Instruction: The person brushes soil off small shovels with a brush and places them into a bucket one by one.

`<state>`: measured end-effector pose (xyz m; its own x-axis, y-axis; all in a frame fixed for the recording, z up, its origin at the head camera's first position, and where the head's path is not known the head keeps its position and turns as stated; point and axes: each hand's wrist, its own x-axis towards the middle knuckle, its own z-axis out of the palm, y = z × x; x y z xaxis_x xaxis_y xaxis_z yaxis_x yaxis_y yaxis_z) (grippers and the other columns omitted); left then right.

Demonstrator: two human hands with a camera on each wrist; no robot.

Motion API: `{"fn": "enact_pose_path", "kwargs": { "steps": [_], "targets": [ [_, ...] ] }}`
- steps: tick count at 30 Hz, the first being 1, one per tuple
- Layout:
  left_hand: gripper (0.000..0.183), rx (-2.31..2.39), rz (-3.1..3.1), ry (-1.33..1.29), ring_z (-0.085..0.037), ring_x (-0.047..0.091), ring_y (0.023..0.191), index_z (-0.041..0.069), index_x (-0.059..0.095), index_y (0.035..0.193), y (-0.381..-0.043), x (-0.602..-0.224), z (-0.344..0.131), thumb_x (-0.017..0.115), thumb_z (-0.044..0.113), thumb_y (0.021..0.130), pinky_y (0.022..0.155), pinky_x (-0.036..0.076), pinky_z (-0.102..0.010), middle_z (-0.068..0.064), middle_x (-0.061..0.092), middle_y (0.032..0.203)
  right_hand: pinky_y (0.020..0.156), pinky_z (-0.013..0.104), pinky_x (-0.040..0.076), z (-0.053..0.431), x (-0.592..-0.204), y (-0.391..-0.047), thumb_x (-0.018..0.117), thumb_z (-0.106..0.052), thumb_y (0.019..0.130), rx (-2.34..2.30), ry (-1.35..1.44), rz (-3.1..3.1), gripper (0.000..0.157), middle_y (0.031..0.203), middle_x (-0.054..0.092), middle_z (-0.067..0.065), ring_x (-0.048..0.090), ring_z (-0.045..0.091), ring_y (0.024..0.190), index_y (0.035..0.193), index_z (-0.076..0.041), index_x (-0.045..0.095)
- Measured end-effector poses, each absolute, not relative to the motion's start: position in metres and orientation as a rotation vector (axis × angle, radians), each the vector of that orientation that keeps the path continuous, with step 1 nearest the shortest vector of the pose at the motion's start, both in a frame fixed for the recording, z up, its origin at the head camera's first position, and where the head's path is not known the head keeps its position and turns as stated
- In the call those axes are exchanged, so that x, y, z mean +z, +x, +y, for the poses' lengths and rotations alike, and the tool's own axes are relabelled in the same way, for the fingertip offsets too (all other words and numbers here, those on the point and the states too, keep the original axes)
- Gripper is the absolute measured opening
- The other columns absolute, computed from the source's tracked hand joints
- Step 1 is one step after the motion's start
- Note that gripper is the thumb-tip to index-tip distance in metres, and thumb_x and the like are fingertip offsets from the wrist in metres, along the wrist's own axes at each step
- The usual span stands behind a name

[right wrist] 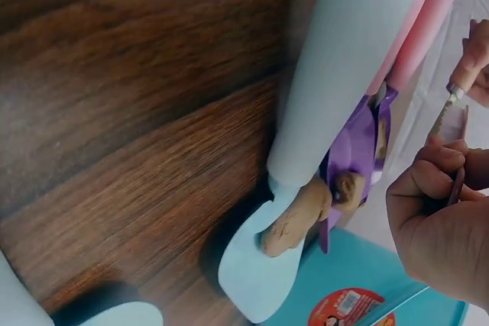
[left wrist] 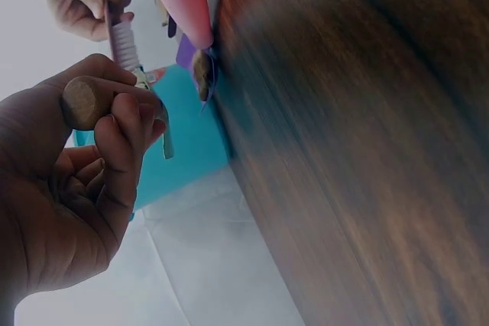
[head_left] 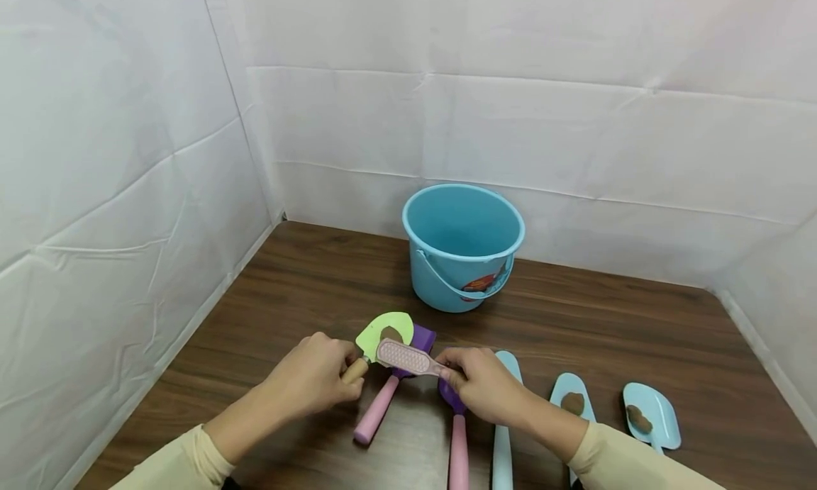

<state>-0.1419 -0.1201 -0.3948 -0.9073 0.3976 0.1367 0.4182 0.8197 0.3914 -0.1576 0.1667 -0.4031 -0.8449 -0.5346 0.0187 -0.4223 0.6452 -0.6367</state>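
Note:
My left hand [head_left: 322,369] grips the wooden handle [left wrist: 107,101] of a small trowel with a lime-green blade [head_left: 370,337]. A brown lump [head_left: 391,333] shows on that blade. In my right hand [head_left: 488,380], a pink brush [head_left: 408,357] is held by its handle, its white bristles [left wrist: 124,43] facing the trowel. From the head view, the brush overlaps the lower edge of the green blade. Beneath both lies a purple-bladed tool [head_left: 423,337] with a pink handle [head_left: 376,410]. The right hand partly hides a second purple tool [head_left: 452,396].
A light blue bucket [head_left: 462,281] stands behind the hands, near the white back sheet. On the right lie a pale blue trowel [head_left: 508,362], another pale blue tool [head_left: 564,383] with a brown lump, and a pale blue scoop [head_left: 664,422] with a lump. The table [head_left: 306,284] is dark wood.

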Motion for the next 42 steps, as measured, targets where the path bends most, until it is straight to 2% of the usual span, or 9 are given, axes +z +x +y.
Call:
{"fn": "enact_pose_path", "kwargs": {
  "steps": [6, 12, 15, 18, 22, 26, 34, 38, 42],
  "targets": [
    [0.020, -0.658, -2.940, -0.662, 0.002, 0.042, 0.049, 0.023, 0.056, 0.065, -0.147, -0.396, -0.119, 0.075, 0.022, 0.071, 0.044, 0.039, -0.020, 0.016, 0.048, 0.055, 0.055, 0.024, 0.044, 0.169, -0.403, -0.155, 0.054, -0.020, 0.106, -0.980, -0.858, 2.634, 0.018, 0.069, 0.056, -0.010, 0.047, 0.002, 0.058, 0.109, -0.013, 0.071],
    [0.024, -0.651, -2.922, -0.688, 0.004, 0.031, 0.048, 0.023, 0.049, 0.060, -0.152, -0.397, -0.116, 0.070, 0.017, 0.068, 0.043, 0.029, -0.019, 0.020, 0.034, 0.050, 0.072, 0.026, 0.048, 0.161, -0.402, -0.142, 0.045, -0.039, 0.108, -0.884, -1.008, 2.599, 0.033, 0.086, 0.058, -0.012, 0.054, 0.004, 0.082, 0.120, -0.016, 0.065],
    [0.029, -0.645, -2.913, -0.676, 0.004, 0.028, 0.047, 0.023, 0.043, 0.059, -0.152, -0.397, -0.116, 0.069, 0.017, 0.069, 0.043, 0.025, -0.019, 0.021, 0.029, 0.049, 0.077, 0.026, 0.047, 0.157, -0.402, -0.139, 0.046, -0.037, 0.108, -0.837, -1.083, 2.642, 0.025, 0.092, 0.057, -0.013, 0.053, 0.005, 0.087, 0.111, -0.018, 0.062],
    [0.032, -0.648, -2.901, -0.676, 0.004, 0.027, 0.047, 0.023, 0.041, 0.059, -0.151, -0.396, -0.116, 0.070, 0.019, 0.071, 0.042, 0.025, -0.019, 0.021, 0.028, 0.050, 0.075, 0.026, 0.046, 0.154, -0.402, -0.138, 0.048, -0.033, 0.108, -0.788, -1.122, 2.687, 0.019, 0.086, 0.054, -0.011, 0.053, 0.007, 0.082, 0.099, -0.019, 0.057],
    [0.029, -0.676, -2.917, -0.662, 0.004, 0.031, 0.047, 0.023, 0.047, 0.060, -0.148, -0.394, -0.117, 0.073, 0.020, 0.073, 0.042, 0.029, -0.019, 0.019, 0.034, 0.051, 0.081, 0.033, 0.055, 0.150, -0.402, -0.139, 0.049, -0.031, 0.108, -0.663, -1.087, 2.792, 0.029, 0.104, 0.070, -0.003, 0.065, 0.012, 0.096, 0.119, -0.010, 0.065],
    [0.027, -0.712, -2.937, -0.631, 0.003, 0.039, 0.048, 0.022, 0.055, 0.062, -0.145, -0.394, -0.118, 0.079, 0.022, 0.074, 0.043, 0.037, -0.019, 0.017, 0.046, 0.054, 0.085, 0.039, 0.057, 0.148, -0.403, -0.144, 0.053, -0.029, 0.106, -0.591, -1.023, 2.907, 0.043, 0.122, 0.071, 0.005, 0.068, 0.016, 0.108, 0.144, -0.010, 0.056],
    [0.042, -0.597, -2.860, -0.640, 0.002, 0.024, 0.051, 0.022, 0.035, 0.057, -0.145, -0.395, -0.119, 0.074, 0.017, 0.073, 0.045, 0.025, -0.019, 0.018, 0.023, 0.053, 0.075, 0.036, 0.058, 0.145, -0.407, -0.156, 0.058, -0.028, 0.104, -0.544, -1.011, 3.056, 0.041, 0.111, 0.074, 0.004, 0.070, 0.014, 0.095, 0.142, -0.012, 0.060],
    [0.045, -0.568, -2.848, -0.648, 0.001, 0.024, 0.052, 0.023, 0.033, 0.057, -0.146, -0.395, -0.119, 0.075, 0.017, 0.073, 0.045, 0.024, -0.020, 0.017, 0.022, 0.054, 0.080, 0.035, 0.057, 0.143, -0.407, -0.153, 0.054, -0.031, 0.106, -0.594, -1.022, 3.019, 0.040, 0.113, 0.073, 0.001, 0.069, 0.011, 0.098, 0.141, -0.012, 0.059],
    [0.045, -0.522, -2.847, -0.629, -0.001, 0.027, 0.051, 0.023, 0.036, 0.056, -0.148, -0.395, -0.119, 0.078, 0.021, 0.073, 0.044, 0.025, -0.021, 0.018, 0.024, 0.053, 0.068, 0.028, 0.054, 0.141, -0.406, -0.146, 0.046, -0.032, 0.109, -0.713, -1.077, 2.859, 0.036, 0.090, 0.067, -0.007, 0.063, 0.005, 0.080, 0.138, -0.012, 0.052]
  ]
}}
